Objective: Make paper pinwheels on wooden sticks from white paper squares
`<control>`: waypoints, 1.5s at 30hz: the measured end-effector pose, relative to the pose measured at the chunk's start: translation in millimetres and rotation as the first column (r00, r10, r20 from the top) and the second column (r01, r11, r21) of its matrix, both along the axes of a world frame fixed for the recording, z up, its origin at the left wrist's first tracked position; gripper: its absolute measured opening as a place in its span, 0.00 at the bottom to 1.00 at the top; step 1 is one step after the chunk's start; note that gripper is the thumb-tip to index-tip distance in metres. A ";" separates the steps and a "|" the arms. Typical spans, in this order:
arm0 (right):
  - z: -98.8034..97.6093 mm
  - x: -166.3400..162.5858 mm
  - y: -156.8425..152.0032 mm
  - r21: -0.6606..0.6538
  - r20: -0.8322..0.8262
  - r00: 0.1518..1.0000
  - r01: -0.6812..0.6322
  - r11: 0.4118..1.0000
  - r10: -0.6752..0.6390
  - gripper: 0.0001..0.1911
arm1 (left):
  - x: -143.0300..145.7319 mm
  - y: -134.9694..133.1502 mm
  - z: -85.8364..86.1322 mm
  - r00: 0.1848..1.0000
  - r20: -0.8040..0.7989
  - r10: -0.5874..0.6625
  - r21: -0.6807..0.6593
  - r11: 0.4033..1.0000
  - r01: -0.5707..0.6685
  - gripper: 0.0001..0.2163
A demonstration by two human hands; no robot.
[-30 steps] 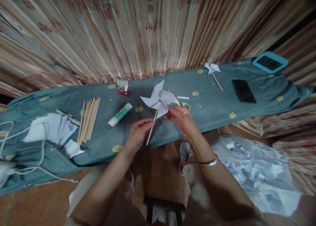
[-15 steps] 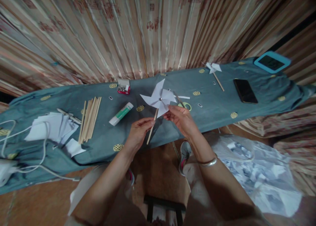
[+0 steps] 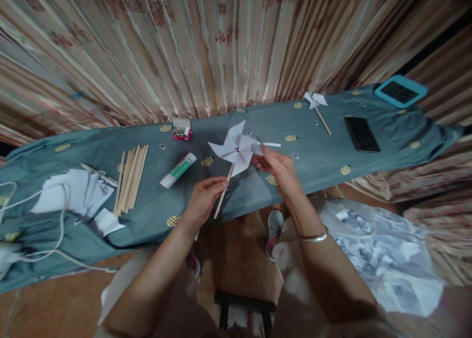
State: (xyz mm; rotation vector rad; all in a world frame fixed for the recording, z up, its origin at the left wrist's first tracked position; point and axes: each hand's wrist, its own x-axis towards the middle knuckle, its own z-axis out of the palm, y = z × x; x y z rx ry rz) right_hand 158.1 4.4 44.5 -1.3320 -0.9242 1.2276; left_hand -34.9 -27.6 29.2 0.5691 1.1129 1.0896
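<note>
My left hand is closed around the wooden stick of a white paper pinwheel, holding it upright above the teal cloth-covered table. My right hand is beside the pinwheel's right blade, fingertips touching its edge, fingers partly curled. A silver pin sits at the pinwheel's centre.
On the table lie a glue stick, a bundle of wooden sticks, a stack of white paper, a small red box of pins, a second pinwheel, a black phone and a blue-cased device. White cables lie at left. Paper scraps lie on the floor at right.
My right hand has moved up from the pinwheel's lower blade to its right blade. My left hand still holds the stick in the same place.
</note>
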 end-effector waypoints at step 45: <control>-2.5 4.4 -0.8 0.082 -0.070 0.998 0.011 0.997 -0.005 0.12 | -1.0 -4.2 -5.1 0.969 -0.193 -0.157 0.027 0.986 0.165 0.12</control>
